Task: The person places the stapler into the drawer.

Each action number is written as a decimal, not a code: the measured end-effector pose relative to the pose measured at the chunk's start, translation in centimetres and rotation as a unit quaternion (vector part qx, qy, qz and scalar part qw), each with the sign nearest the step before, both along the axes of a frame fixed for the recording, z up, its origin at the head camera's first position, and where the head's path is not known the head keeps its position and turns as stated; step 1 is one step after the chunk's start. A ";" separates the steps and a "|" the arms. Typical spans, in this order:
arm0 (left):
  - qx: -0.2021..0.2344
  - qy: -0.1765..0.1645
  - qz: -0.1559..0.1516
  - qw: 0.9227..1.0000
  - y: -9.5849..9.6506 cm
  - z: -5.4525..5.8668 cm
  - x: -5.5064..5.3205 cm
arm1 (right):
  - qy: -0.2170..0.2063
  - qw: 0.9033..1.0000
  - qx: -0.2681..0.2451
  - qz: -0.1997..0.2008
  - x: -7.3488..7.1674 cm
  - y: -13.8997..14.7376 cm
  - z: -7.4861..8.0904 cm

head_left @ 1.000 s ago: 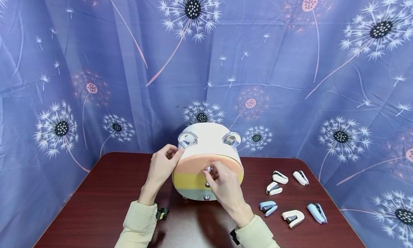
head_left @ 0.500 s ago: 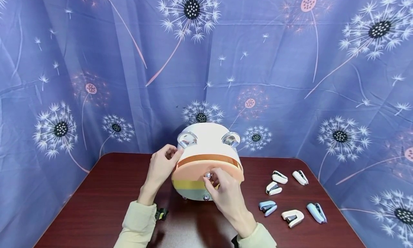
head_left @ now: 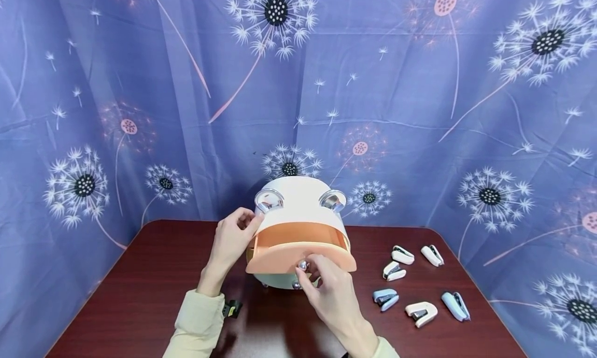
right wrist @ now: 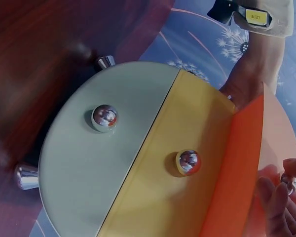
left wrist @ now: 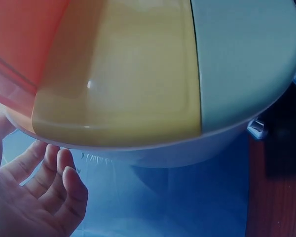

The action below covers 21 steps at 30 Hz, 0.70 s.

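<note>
A white oval drawer box (head_left: 298, 202) with two round chrome rings on top stands on the table. Its peach top drawer (head_left: 275, 260) is pulled well out, and the part of its inside that shows holds nothing. Thumb and fingers of my right hand (head_left: 332, 293) pinch the chrome knob (head_left: 303, 265) of that drawer. Below it, the yellow drawer (right wrist: 153, 185) and the green drawer (right wrist: 76, 148) are closed in the right wrist view. My left hand (head_left: 231, 244) touches the box's left side, its fingers (left wrist: 74, 190) loosely bent beside the rim in the left wrist view.
Several small staplers lie on the table's right side, among them a white stapler (head_left: 402, 255), a blue stapler (head_left: 385, 299) and a cream stapler (head_left: 421, 314). A blue dandelion-print curtain (head_left: 396, 88) hangs behind the dark red table (head_left: 154, 290).
The top drawer has slid out from closed toward me, my right hand moving with its knob. My left hand has stayed at the box's side.
</note>
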<state>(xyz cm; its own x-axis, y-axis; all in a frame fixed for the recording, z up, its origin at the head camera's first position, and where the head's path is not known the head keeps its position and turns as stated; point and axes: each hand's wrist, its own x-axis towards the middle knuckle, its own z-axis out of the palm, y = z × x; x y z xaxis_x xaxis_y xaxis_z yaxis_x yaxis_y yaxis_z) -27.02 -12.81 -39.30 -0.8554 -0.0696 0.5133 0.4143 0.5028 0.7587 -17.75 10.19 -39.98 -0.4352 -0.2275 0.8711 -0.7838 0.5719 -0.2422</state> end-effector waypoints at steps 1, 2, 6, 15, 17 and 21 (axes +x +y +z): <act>0.000 0.001 0.000 1.000 0.0 0.0 0.0 | 0.000 1.000 0.000 0.002 0.1 0.1 0.0; 0.000 0.002 0.000 1.000 0.0 0.1 0.0 | 0.001 1.000 0.000 0.003 0.3 0.1 0.0; -0.001 0.003 0.000 1.000 0.1 0.1 0.1 | -0.001 1.000 -0.001 0.008 0.8 0.2 -0.2; -0.001 0.004 -0.003 1.000 0.1 0.1 -0.1 | 0.003 1.000 -0.011 0.019 1.6 0.1 -0.2; -0.001 0.005 -0.002 1.000 0.1 0.1 -0.1 | 0.005 1.000 -0.011 0.021 1.8 0.1 -0.2; -0.001 0.008 0.002 1.000 0.1 -0.1 -0.2 | 0.014 1.000 -0.006 0.019 2.1 0.2 -0.1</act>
